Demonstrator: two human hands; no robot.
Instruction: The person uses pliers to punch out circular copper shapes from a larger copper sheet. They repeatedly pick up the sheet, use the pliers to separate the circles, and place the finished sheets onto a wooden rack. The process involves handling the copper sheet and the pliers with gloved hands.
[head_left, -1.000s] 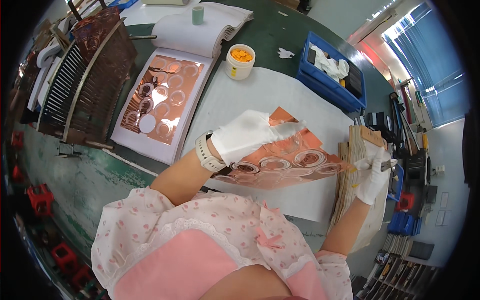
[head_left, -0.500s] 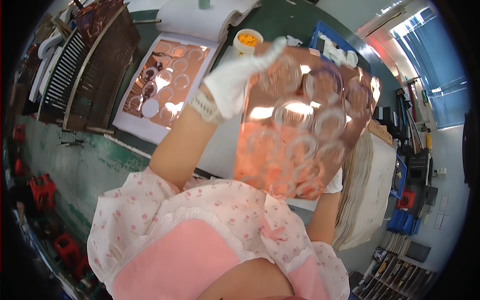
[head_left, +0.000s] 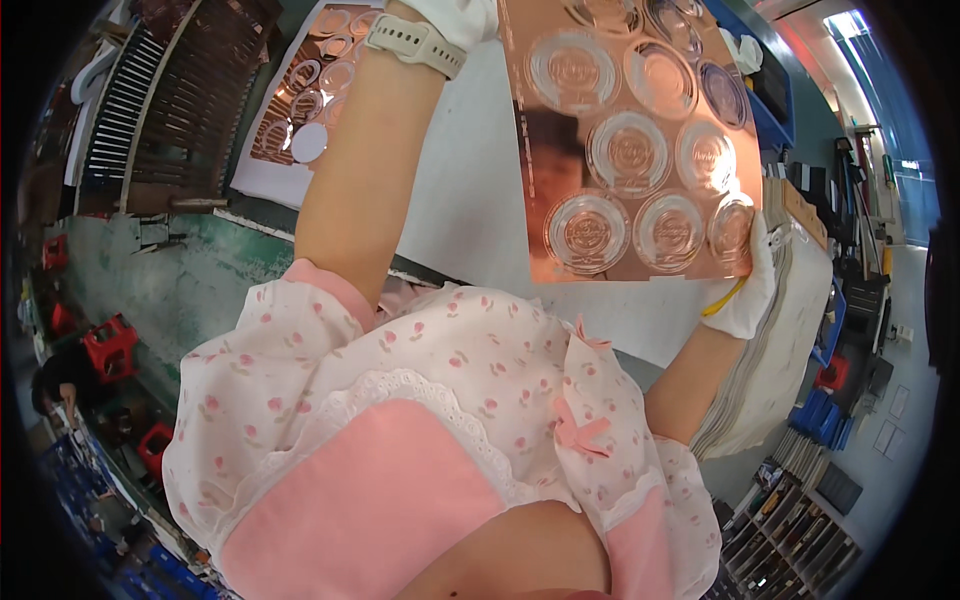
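A shiny copper sheet (head_left: 617, 97) with several raised round embossed designs is held up in front of me, its top cut off by the frame edge. My right hand (head_left: 748, 290), in a white glove, is closed on its lower right corner; a yellow strip shows at the glove. At the sheet's upper left edge is my left hand (head_left: 455, 15), gloved too and seemingly gripping it, though its fingers lie out of view. Left of my left forearm, a second copper sheet (head_left: 277, 118) with similar rings lies on white paper (head_left: 262, 180), a white disc (head_left: 310, 143) on it.
A slatted brown rack (head_left: 185, 115) stands at the left. Right of my right hand lies a thick stack of greyish sheets (head_left: 775, 365). A blue tray (head_left: 785, 120) sits behind the copper sheet. Red stools (head_left: 110, 345) and another person (head_left: 65, 380) appear at far left.
The held copper sheet has moved up and right and now shows sharply. My left hand has risen to the top edge; my right hand has moved up and right with the sheet's corner.
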